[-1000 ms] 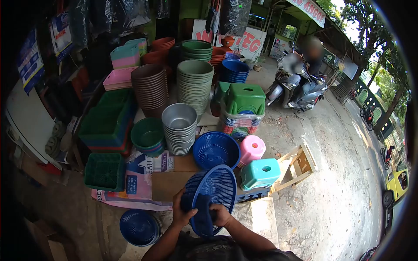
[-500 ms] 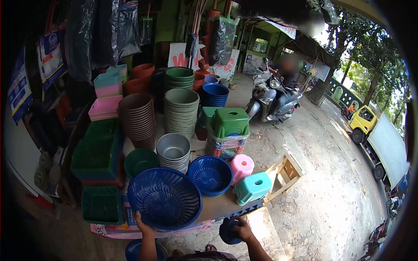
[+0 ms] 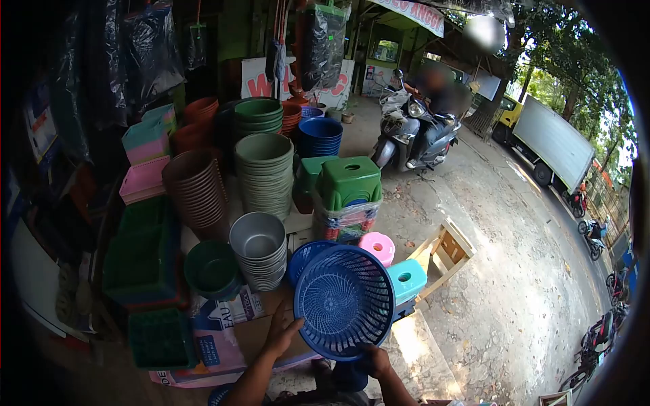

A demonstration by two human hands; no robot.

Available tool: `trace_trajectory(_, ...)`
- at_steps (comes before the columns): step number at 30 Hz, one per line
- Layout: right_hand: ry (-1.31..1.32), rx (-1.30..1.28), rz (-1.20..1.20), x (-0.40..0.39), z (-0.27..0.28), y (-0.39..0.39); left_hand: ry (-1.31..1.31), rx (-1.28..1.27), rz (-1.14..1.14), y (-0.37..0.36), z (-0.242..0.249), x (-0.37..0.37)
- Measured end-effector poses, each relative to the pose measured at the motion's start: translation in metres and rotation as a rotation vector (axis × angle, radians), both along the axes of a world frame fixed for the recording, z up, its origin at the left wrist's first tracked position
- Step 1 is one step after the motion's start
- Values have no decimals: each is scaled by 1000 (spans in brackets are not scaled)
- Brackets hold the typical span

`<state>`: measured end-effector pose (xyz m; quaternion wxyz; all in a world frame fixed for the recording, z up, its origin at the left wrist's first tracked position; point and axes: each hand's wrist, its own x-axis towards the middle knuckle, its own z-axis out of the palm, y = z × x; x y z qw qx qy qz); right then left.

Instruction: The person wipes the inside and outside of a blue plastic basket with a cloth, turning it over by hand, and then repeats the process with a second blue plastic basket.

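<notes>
A large blue woven-pattern basket (image 3: pixel 332 304) is tilted up in front of me, its open side facing me. My right hand (image 3: pixel 376 362) is closed at its lower right rim. Dark blue material (image 3: pixel 349 375) hangs below the rim beside that hand; its shape is unclear. My left hand (image 3: pixel 279 335) is at the basket's left side, fingers apart, one fingertip at the rim. Behind the basket, another blue basket (image 3: pixel 306 260) is partly hidden. A stack of grey pots (image 3: pixel 258 243) and a dark green tub (image 3: pixel 212 271) stand to the left.
Stacked green crates (image 3: pixel 139 260), brown buckets (image 3: pixel 196 186) and pale green buckets (image 3: pixel 264 169) stand at left and behind. Green (image 3: pixel 350 183), pink (image 3: pixel 377 247) and turquoise (image 3: pixel 407 279) stools are beyond the basket, near a wooden frame (image 3: pixel 447 254). A person sits on a scooter (image 3: pixel 413 132).
The large basket has moved right and tilted up, off the display. My right hand has come to its rim; my left hand has shifted right with fingers spread. The truck has moved up the road.
</notes>
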<state>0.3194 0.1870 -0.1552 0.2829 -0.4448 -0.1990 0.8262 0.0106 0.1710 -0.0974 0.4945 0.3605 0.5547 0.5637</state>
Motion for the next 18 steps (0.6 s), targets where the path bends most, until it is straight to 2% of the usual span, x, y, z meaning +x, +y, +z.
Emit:
trace_trajectory(1,9,-7,14,6,-34,11,9,-7,14,-1,3,-1)
trace_trajectory(2,-290,344,88,14,-77,18,-12,-145,9,-4,16,-1)
trace_trajectory(3,-583,697,152,9,-81,26,-29,-283,1,-2,23,-2)
trace_trajectory(4,-563,687,151,8,-85,38,-11,-294,6,2,20,-3)
trace_trajectory(6,-1021,1168,437,-10,-36,63,-54,-460,-78,1,7,-8)
trace_trajectory(7,-995,1144,440,-23,-44,77,-37,-490,-73,2,1,-10)
trace_trajectory(9,-283,167,-136,-50,-65,108,39,-495,-73,9,-11,-4)
trace_trajectory(13,-430,76,-51,-84,-72,153,138,-565,-72,26,-33,7)
trace_trajectory(15,-462,239,-95,-99,-80,166,149,-627,-103,30,-40,16)
trace_trajectory(16,-466,234,-57,-102,-92,172,130,-643,-72,31,-40,20)
trace_trajectory(18,-473,27,-72,-108,-108,180,333,-599,-193,29,-37,23)
